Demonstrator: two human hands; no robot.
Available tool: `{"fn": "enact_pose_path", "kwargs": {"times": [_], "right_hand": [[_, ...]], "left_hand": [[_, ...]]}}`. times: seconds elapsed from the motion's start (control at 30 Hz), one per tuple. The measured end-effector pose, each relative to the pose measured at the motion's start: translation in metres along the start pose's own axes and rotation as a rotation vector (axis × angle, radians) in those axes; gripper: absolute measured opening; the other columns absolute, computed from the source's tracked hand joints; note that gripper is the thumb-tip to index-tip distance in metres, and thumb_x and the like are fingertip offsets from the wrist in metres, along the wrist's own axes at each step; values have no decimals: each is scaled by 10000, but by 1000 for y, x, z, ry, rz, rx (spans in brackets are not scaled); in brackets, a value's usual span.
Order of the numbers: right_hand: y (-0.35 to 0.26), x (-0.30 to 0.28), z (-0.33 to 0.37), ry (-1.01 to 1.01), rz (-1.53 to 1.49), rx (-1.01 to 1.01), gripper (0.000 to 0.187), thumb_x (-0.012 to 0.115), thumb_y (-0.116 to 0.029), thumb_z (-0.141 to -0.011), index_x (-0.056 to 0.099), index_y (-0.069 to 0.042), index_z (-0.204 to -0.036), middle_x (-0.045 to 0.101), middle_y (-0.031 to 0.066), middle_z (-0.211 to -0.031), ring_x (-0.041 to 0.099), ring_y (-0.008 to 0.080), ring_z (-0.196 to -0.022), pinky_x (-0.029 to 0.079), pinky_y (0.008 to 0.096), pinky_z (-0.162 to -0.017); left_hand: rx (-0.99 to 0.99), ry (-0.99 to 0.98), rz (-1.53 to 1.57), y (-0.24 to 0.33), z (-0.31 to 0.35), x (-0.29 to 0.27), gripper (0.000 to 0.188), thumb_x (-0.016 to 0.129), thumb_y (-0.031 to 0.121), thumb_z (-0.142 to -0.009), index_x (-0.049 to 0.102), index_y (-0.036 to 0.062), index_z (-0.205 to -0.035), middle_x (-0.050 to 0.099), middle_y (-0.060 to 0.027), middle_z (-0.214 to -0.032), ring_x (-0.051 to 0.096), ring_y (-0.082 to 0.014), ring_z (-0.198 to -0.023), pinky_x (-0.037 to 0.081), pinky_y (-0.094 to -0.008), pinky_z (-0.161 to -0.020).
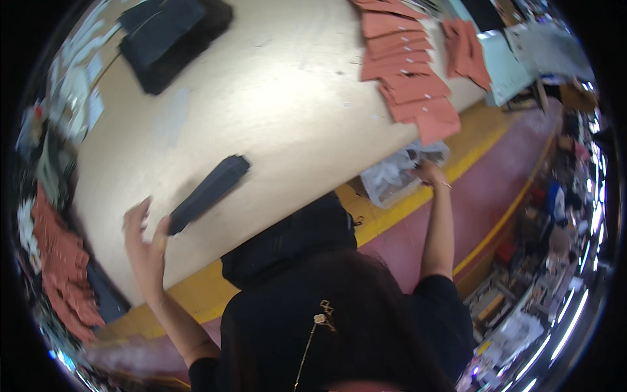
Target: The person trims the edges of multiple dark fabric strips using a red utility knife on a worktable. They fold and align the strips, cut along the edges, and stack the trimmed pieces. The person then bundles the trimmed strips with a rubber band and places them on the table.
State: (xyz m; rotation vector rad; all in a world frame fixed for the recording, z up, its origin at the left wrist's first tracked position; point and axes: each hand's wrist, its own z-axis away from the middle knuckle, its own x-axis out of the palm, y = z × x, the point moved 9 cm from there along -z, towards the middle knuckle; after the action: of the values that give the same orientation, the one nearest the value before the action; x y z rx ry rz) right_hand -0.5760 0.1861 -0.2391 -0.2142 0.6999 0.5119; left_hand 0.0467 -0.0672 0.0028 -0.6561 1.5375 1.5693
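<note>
My left hand [145, 242] is over the left part of the table, fingers apart and holding nothing. Its thumb is by the near end of a narrow stack of dark grey fabric pieces [210, 193], which lies slantwise on the tabletop. Whether the thumb touches the stack I cannot tell. Off to the right, my right hand [431, 174] reaches past the table's front edge to a clear plastic bag or bin [390, 179]. Its fingers are blurred and partly hidden there, so any grip is unclear.
Orange fabric pieces [401, 62] lie in overlapping rows at the table's far right. A pile of black fabric [173, 42] is at the far left of the pale table [261, 111]. More orange pieces [62, 261] hang at the left. A black bag [294, 238] is below the front edge.
</note>
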Motion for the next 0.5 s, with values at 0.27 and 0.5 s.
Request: {"fn": "enact_pose_path", "kwargs": {"times": [0.27, 0.5], "right_hand": [[-201, -62, 179, -325, -89, -752, 266, 640, -231, -883, 637, -16, -1039, 546, 43, -688, 514, 151, -549, 420, 278, -526], [-380, -104, 240, 602, -114, -1313, 373, 653, -148, -857, 583, -35, -1205, 597, 133, -1128, 589, 282, -1001, 460, 341, -870]], "left_hand": [[111, -471, 118, 18, -41, 51, 541, 783, 322, -728, 629, 15, -1145, 596, -141, -1108, 566, -282, -1058, 441, -347, -924], [123, -569, 132, 16, -51, 70, 507, 789, 300, -734, 632, 22, -1128, 597, -135, -1028, 601, -265, -976, 469, -336, -871]]}}
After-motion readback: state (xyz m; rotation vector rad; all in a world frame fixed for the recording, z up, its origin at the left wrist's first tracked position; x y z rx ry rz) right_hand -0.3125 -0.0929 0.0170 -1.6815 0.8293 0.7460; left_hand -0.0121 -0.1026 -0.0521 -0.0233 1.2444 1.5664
